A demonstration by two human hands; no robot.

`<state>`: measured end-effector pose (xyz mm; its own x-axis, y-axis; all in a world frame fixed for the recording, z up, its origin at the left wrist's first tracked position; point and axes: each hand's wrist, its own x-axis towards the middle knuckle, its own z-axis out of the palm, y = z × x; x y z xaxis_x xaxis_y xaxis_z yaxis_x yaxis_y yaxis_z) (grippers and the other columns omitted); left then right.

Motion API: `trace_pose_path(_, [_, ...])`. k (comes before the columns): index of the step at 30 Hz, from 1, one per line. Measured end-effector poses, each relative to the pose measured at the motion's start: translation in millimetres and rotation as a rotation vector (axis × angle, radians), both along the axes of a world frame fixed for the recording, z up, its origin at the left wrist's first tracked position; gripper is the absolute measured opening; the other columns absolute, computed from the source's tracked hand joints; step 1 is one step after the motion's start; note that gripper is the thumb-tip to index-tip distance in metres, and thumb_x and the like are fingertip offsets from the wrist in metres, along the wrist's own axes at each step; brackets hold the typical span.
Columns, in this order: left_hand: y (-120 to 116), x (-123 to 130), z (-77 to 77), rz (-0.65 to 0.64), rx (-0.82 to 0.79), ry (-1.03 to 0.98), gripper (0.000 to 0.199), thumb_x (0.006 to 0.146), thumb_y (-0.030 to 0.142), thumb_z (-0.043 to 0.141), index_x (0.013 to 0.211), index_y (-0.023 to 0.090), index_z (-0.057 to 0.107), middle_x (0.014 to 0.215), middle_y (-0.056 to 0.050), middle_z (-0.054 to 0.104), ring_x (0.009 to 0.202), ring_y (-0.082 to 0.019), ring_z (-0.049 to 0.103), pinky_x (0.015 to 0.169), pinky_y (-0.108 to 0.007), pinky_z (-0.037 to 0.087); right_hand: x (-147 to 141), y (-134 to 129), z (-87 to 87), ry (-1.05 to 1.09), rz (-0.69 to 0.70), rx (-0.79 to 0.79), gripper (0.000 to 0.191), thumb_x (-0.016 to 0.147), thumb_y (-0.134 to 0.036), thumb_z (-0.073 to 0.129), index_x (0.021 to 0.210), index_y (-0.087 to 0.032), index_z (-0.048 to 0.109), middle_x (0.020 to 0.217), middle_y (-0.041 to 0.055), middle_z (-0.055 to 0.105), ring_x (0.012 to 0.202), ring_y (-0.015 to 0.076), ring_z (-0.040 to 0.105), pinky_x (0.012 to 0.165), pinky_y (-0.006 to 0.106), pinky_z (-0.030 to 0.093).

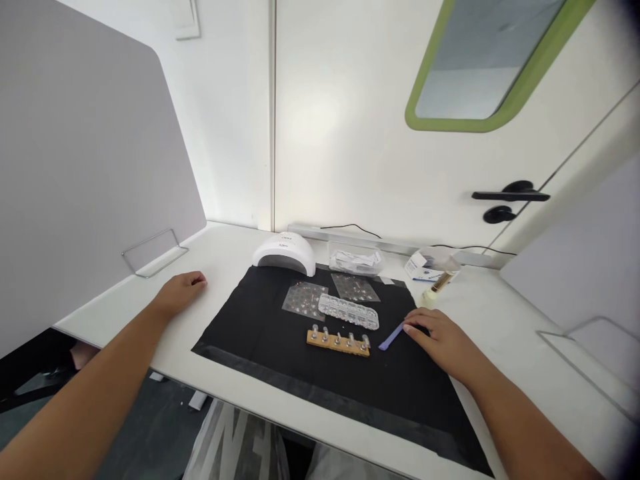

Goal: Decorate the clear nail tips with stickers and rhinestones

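My left hand (181, 293) rests on the white table left of the black mat (280, 353), fingers curled closed with nothing visible in them. At the mat's right side, my right hand (434, 335) pinches the end of a purple strip-like tool (391, 337) that lies slanting on the mat. Left of that tool is a tan strip (330, 342) bearing several nail tips on small stands. Behind it sits a clear compartment case (349, 311). Two clear sheets with small dots, one to the left (303, 299) and one behind (354, 287), lie near the case.
A white nail lamp (285, 252) stands at the mat's back left. Behind the mat is a clear tray (355, 259) with white items. At the back right are a clear box (425, 263) and a small bottle (441, 283). Grey partitions (90, 153) flank the table.
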<state>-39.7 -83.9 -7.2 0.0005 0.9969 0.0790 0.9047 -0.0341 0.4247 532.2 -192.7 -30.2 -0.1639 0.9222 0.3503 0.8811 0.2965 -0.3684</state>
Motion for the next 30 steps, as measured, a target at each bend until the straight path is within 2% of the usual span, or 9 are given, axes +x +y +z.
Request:
trace_pose_path(6, [-1,2,1.0,-0.005,-0.004,-0.001,0.027,0.081,0.043,0.044,0.083,0.022,0.061,0.077,-0.001,0.064,0.077,-0.022,0.06,0.067,-0.031,0.04,-1,-2,2.9,-0.005,0.006,0.044,0.045,0.093,-0.057,0.044,0.08,-0.023,0.071,0.095,0.008,0.068,0.093,0.0298,0.062,0.085,0.047,0.051])
trace_pose_path(12, [-4,7,4.5,-0.002,0.016,0.007,0.025,0.081,0.04,0.044,0.082,0.021,0.062,0.079,-0.002,0.065,0.08,-0.022,0.06,0.069,-0.031,0.039,2,-1,0.2,0.01,-0.023,0.204,0.049,0.091,-0.061,0.043,0.072,-0.023,0.069,0.097,0.0105,0.067,0.093,0.0316,0.061,0.087,0.049,0.05])
trace_pose_path(16, [-5,8,3.5,0.012,0.025,-0.003,0.023,0.081,0.037,0.045,0.081,0.021,0.062,0.08,-0.003,0.066,0.079,-0.022,0.06,0.067,-0.031,0.039,5,5,-5.6,-0.003,-0.023,-0.013,0.044,0.084,-0.058,0.048,0.072,-0.024,0.074,0.099,0.011,0.069,0.097,0.0338,0.063,0.091,0.052,0.05])
trace_pose_path(18, [-5,9,2.7,0.016,0.028,-0.011,0.022,0.08,0.036,0.046,0.081,0.021,0.063,0.08,-0.003,0.066,0.078,-0.021,0.06,0.067,-0.031,0.039,6,8,-7.1,0.007,-0.04,-0.07,0.043,0.079,-0.058,0.049,0.07,-0.025,0.075,0.099,0.011,0.07,0.098,0.0346,0.063,0.093,0.053,0.05])
trace_pose_path(22, [-6,9,2.1,0.01,0.034,-0.027,0.021,0.08,0.034,0.047,0.08,0.021,0.064,0.081,-0.003,0.067,0.078,-0.021,0.06,0.065,-0.031,0.039,7,11,-8.0,0.013,-0.081,-0.089,0.042,0.073,-0.059,0.049,0.068,-0.028,0.077,0.101,0.0097,0.071,0.1,0.0359,0.063,0.097,0.057,0.049])
trace_pose_path(30, [-7,8,2.4,0.002,0.028,-0.062,0.02,0.08,0.034,0.047,0.078,0.021,0.063,0.08,-0.002,0.066,0.078,-0.021,0.059,0.066,-0.03,0.039,10,17,-10.8,0.005,-0.08,-0.123,0.037,0.07,-0.057,0.052,0.068,-0.03,0.078,0.103,0.0056,0.072,0.104,0.0376,0.061,0.098,0.058,0.048])
